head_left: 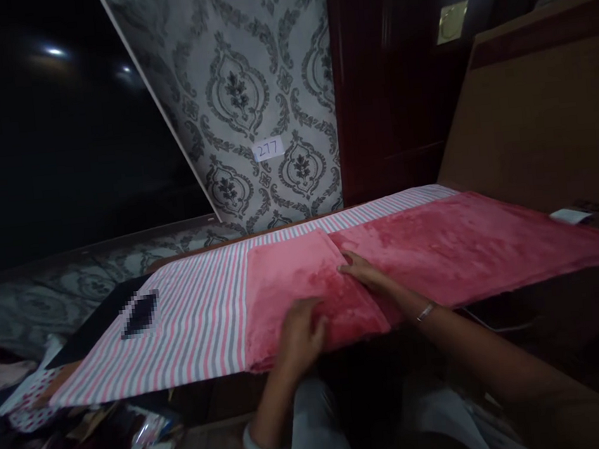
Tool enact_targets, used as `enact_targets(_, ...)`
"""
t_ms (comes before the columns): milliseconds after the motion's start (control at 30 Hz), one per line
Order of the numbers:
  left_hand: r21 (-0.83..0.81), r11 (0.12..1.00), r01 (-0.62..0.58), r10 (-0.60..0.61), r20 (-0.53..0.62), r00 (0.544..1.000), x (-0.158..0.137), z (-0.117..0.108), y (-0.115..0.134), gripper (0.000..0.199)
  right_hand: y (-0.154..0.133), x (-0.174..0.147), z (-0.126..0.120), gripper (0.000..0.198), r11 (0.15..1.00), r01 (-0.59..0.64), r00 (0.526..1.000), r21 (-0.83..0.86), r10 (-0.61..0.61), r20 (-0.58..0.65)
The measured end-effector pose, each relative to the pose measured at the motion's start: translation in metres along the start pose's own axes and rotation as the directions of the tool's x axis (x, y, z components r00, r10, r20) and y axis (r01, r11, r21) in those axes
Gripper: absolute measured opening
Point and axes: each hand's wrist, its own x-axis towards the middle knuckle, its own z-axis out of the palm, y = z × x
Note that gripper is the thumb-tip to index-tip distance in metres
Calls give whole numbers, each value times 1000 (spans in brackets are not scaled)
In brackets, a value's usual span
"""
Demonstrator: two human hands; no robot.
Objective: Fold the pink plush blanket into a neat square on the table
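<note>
A pink plush cloth (455, 245) lies across a table covered with a pink, grey and white striped sheet (202, 318). Its left part is folded over into a smaller panel (294, 281). My left hand (302, 333) rests on the near edge of that folded panel, fingers curled on the fabric. My right hand (365, 274) lies flat on the fold line between the panel and the rest of the cloth, fingers pointing left. Each wrist wears a bangle.
A patterned wall carries a small paper tag (267, 148) reading 277. A dark wooden door (385, 75) and a wooden board (543, 109) stand at right. Clothes and bags (59, 431) are piled on the floor at left. A white slip (570, 215) sits far right.
</note>
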Motion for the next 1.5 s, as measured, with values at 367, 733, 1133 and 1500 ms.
enact_targets(367,-235,826,512,-549,-131,825,-95,-63,-87,53,-7,-50,-3,64,979,-98,992,180,83,91)
enact_targets(733,283,855,434,-363,-271,892,-86,-27,-65,69,-21,-54,-5,68,946,-225,969,234,192,155)
enact_targets(1133,21,835,549,-482,-453,750,-94,-21,-70,53,-13,-40,-12,71,910,-131,989,-394,93,-114)
enact_targets(1500,111,855,507,-407,-463,787,-111,-4,-83,59,-69,79,99,36,780,258,964,-570,-166,208)
